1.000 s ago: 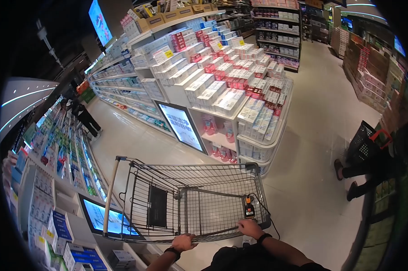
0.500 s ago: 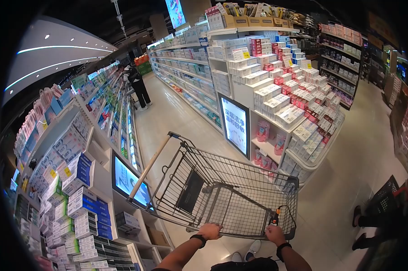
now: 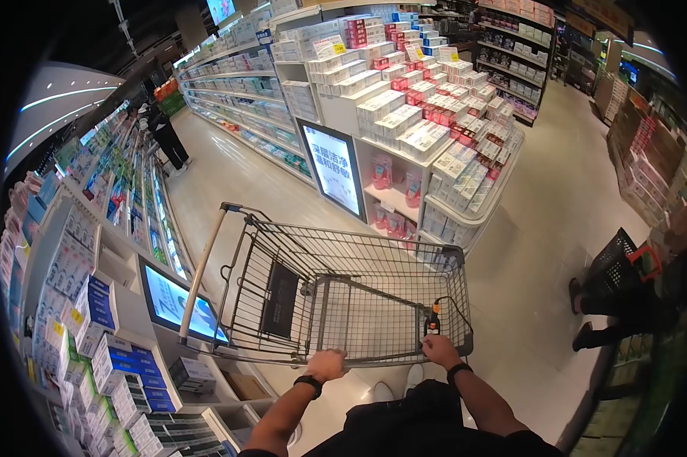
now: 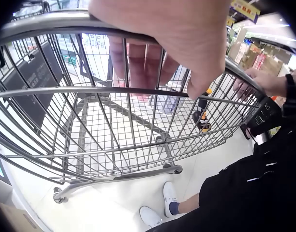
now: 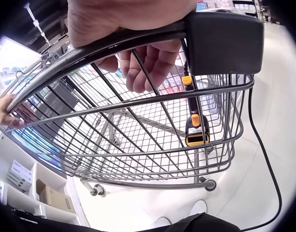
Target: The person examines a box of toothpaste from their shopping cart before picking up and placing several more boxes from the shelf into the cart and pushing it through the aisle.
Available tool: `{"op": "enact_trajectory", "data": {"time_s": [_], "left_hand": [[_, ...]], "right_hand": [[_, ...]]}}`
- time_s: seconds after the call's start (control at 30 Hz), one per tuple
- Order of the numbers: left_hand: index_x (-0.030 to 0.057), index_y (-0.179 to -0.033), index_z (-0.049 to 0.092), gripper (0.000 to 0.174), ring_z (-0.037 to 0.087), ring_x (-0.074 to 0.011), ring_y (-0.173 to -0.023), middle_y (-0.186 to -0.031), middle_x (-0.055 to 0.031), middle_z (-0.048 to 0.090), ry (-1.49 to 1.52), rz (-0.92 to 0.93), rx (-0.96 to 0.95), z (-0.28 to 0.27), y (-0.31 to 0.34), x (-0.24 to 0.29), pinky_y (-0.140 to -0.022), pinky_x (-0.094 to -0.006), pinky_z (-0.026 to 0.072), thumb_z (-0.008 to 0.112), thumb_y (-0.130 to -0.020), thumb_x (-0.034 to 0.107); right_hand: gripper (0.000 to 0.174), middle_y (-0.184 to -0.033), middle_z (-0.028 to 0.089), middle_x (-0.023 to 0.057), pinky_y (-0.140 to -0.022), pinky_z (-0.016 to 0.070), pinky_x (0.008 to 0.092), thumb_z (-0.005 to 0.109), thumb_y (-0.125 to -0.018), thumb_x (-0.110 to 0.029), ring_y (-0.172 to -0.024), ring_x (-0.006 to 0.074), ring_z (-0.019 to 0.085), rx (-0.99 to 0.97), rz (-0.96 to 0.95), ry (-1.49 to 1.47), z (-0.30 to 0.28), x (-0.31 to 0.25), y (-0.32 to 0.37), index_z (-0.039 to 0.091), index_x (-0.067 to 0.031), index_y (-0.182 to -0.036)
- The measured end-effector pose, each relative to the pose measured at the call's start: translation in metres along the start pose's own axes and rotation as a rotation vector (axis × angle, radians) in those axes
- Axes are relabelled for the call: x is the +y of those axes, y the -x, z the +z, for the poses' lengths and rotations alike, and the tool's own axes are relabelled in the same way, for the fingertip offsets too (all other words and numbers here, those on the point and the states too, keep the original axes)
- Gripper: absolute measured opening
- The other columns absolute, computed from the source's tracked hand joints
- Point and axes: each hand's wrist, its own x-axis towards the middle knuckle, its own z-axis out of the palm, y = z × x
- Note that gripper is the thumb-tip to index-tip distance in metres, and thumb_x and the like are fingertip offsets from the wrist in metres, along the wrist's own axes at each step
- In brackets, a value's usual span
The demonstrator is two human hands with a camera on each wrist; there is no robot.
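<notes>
A grey metal shopping cart point(image 3: 454, 253) stands sideways in front of me, its long side nearest my body. My left hand point(image 3: 328, 365) grips the near top rail around its middle; in the left wrist view the fingers point(image 4: 143, 65) hang over the rail into the basket. Close to the corner cap point(image 5: 225, 43), my right hand point(image 3: 441, 350) grips the same rail, its fingers point(image 5: 145, 67) curled down inside the wires. A black handheld device with orange and yellow parts point(image 5: 196, 130) hangs within the wire basket, beside the right hand. A black cable point(image 5: 264, 150) loops outside the corner.
Beyond the cart stands a stepped display of boxes point(image 3: 442, 107) with a lit screen point(image 3: 332, 167). Shelves of blue and white boxes point(image 3: 134, 373) lie close on the left. A person point(image 3: 167, 137) stands down the left aisle; another at right has a black basket point(image 3: 610, 263).
The head view swung left, then back right, and tilted down slightly. Both hands stay on the cart's rail throughout, and the cart keeps much the same place by the display.
</notes>
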Motion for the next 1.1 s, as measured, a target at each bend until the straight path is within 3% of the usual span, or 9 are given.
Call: {"op": "enact_trajectory", "data": {"time_s": [0.13,0.33,0.6,0.87,1.1], "left_hand": [[0.0077,-0.106,0.061,0.037,0.063,-0.0325,-0.1,-0.103,-0.0148,0.066,0.01,0.036,0.065,0.005,0.004,0.008,-0.085,-0.0447,0.0507,0.064,-0.081,0.035],[0.0115,-0.115,0.062,0.043,0.061,-0.0305,-0.103,-0.108,-0.011,0.065,0.026,0.0,-0.002,0.005,0.003,0.02,-0.088,-0.0425,0.0492,0.066,-0.079,0.035],[0.0143,-0.118,0.062,0.045,0.061,-0.0312,-0.103,-0.109,-0.0115,0.065,-0.045,-0.047,-0.07,0.002,-0.001,0.024,-0.091,-0.0423,0.048,0.065,-0.079,0.036],[0.0113,-0.112,0.063,0.044,0.062,-0.0322,-0.102,-0.108,-0.0129,0.066,-0.018,-0.055,-0.045,0.006,-0.007,0.015,-0.087,-0.0432,0.0498,0.067,-0.077,0.038],[0.009,-0.109,0.063,0.044,0.062,-0.0337,-0.099,-0.105,-0.0151,0.066,-0.014,-0.05,-0.028,-0.002,-0.013,0.007,-0.085,-0.045,0.0505,0.067,-0.077,0.039]], "right_hand": [[0.021,-0.074,0.065,0.017,-0.065,0.0507,0.0397,0.06,-0.079,-0.017,-0.069,0.0328,0.064,-0.025,-0.001,0.004,-0.006,-0.001,0.008,0.064,0.0002,-0.091],[0.015,-0.077,0.063,0.0191,-0.066,0.0491,0.045,0.058,-0.079,-0.015,-0.075,0.0383,0.061,0.014,-0.065,-0.088,-0.005,0.014,0.018,0.061,-0.0018,-0.084],[0.015,-0.078,0.064,0.0196,-0.067,0.0502,0.0445,0.058,-0.081,-0.013,-0.075,0.0375,0.063,-0.013,-0.049,-0.074,-0.017,0.004,0.019,0.063,-0.0006,-0.088],[0.021,-0.083,0.066,0.0209,-0.072,0.0514,0.0434,0.057,-0.083,-0.013,-0.08,0.0373,0.064,-0.032,-0.084,-0.088,-0.021,-0.001,0.013,0.066,0.0007,-0.096],[0.015,-0.084,0.064,0.0203,-0.073,0.0502,0.0462,0.055,-0.083,-0.013,-0.081,0.0391,0.062,-0.043,-0.063,-0.137,-0.019,-0.004,0.002,0.063,-0.0017,-0.091]]}}
